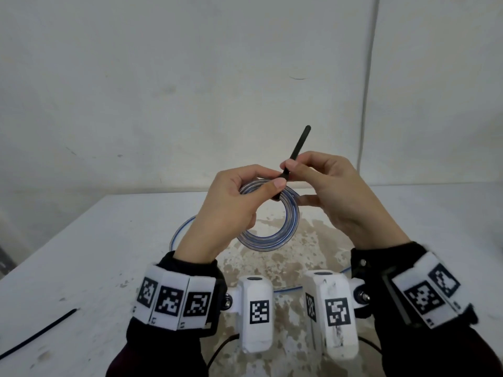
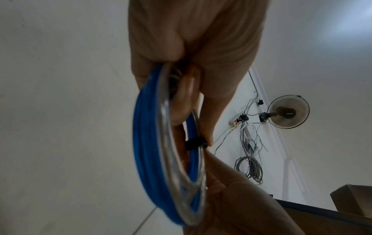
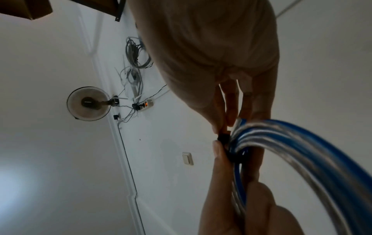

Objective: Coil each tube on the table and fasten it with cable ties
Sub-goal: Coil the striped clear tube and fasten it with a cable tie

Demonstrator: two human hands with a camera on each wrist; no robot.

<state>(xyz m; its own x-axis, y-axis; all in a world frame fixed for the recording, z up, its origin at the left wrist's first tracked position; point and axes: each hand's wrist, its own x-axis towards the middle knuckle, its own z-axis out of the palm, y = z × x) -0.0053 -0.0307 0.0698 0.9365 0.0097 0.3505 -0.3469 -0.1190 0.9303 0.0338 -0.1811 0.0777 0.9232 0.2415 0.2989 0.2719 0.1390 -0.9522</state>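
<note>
I hold a coil of clear, blue-striped tube (image 1: 285,229) up above the white table (image 1: 109,240). My left hand (image 1: 272,185) grips the coil's top, thumb pressed beside the black cable tie (image 1: 299,144) that wraps it. My right hand (image 1: 290,165) pinches the tie's tail, whose free end points up and to the right. In the left wrist view the tie (image 2: 194,143) forms a band around the coil (image 2: 145,143). The right wrist view shows fingertips pinching the tie (image 3: 223,136) at the coil (image 3: 302,143).
A loose stretch of the same kind of tube (image 1: 178,231) lies on the table behind my left wrist. A spare black cable tie (image 1: 40,333) lies near the table's front left. A bare wall stands behind the table.
</note>
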